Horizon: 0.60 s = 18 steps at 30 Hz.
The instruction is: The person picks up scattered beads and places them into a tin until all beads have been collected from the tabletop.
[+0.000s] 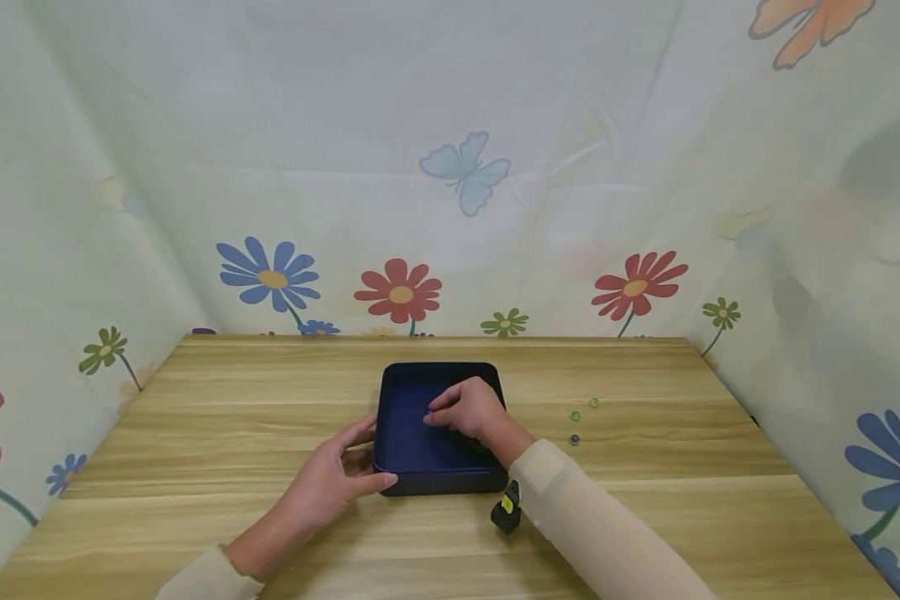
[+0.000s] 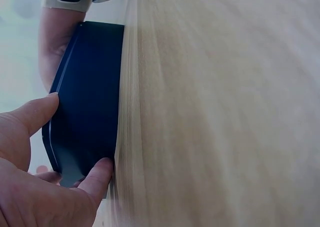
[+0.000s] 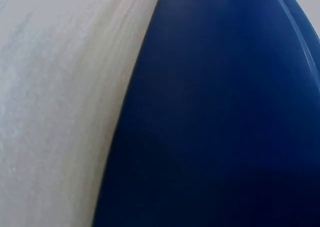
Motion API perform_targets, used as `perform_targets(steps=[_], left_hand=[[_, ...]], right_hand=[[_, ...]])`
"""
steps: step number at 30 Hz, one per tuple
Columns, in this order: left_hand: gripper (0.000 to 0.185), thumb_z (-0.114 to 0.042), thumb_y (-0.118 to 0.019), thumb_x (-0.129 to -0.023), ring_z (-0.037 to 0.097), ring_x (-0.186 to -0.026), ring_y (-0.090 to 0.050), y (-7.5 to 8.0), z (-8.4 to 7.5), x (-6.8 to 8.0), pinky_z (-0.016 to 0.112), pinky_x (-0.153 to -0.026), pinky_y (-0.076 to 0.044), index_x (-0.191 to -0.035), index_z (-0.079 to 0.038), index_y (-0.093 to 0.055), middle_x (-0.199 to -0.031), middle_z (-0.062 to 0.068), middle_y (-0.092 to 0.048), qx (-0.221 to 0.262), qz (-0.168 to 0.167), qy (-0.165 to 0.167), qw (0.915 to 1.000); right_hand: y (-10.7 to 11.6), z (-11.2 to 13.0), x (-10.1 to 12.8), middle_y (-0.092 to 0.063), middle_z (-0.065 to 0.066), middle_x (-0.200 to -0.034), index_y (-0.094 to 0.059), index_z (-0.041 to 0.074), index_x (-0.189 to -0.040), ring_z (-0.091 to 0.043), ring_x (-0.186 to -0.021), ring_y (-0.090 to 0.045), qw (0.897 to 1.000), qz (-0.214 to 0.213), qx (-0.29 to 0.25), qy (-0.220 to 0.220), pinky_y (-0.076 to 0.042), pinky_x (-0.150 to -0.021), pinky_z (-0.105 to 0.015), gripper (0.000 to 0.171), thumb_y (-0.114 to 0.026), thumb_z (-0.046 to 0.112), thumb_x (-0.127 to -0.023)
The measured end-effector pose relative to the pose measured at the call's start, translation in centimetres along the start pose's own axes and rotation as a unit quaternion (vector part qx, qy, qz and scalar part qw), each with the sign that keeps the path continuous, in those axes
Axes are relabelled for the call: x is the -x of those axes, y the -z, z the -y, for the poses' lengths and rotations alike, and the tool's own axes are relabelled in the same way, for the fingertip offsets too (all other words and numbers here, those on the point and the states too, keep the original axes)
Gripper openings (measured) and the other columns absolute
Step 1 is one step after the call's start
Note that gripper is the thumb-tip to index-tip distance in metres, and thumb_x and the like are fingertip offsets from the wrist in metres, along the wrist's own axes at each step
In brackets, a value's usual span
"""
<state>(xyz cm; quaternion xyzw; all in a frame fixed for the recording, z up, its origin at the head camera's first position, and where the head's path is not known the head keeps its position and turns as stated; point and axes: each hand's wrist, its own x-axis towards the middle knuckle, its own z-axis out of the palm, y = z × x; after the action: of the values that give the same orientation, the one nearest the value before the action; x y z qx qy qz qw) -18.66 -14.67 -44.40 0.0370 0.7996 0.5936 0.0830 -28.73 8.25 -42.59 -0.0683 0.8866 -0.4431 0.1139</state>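
A dark blue rectangular tray [image 1: 412, 450] with raised walls sits on the wooden table. My left hand [image 1: 330, 477] holds its near left corner, thumb on the front rim and fingers along the left side. In the left wrist view that hand [image 2: 45, 182] spans the tray's outer wall [image 2: 90, 97]. My right hand [image 1: 474, 408] reaches over the right wall and pinches a small blue marble [image 1: 429, 411] above the tray floor, mostly covered by the fingertips. The right wrist view is filled by the tray's wall [image 3: 210, 107]; the hand is out of sight there.
To the right of the tray lie two green marbles, a farther one [image 1: 594, 402] and a nearer one [image 1: 575, 416], and a dark blue marble [image 1: 574, 439]. A black wrist device [image 1: 506, 510] hangs under my right sleeve. Flowered cloth [image 1: 465, 250] surrounds the table [image 1: 270, 392].
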Motion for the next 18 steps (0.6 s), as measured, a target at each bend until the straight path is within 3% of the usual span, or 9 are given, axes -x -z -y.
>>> perform_targets(steps=[18], left_hand=[[0.092, -0.023, -0.089, -0.081, 0.038, -0.134, -0.057, -0.15, -0.01, -0.06, 0.041, -0.101, -0.056, -0.158, -0.02, -0.04, -0.152, 0.018, -0.052, -0.01, -0.007, 0.006, 0.9999]], right_hand=[[0.13, -0.13, -0.09, -0.074, -0.002, -0.097, -0.084, 0.015, -0.092, -0.015, -0.072, -0.067, 1.0, -0.013, 0.007, 0.003, -0.057, -0.067, -0.03, 0.015, -0.088, 0.025, -0.081]])
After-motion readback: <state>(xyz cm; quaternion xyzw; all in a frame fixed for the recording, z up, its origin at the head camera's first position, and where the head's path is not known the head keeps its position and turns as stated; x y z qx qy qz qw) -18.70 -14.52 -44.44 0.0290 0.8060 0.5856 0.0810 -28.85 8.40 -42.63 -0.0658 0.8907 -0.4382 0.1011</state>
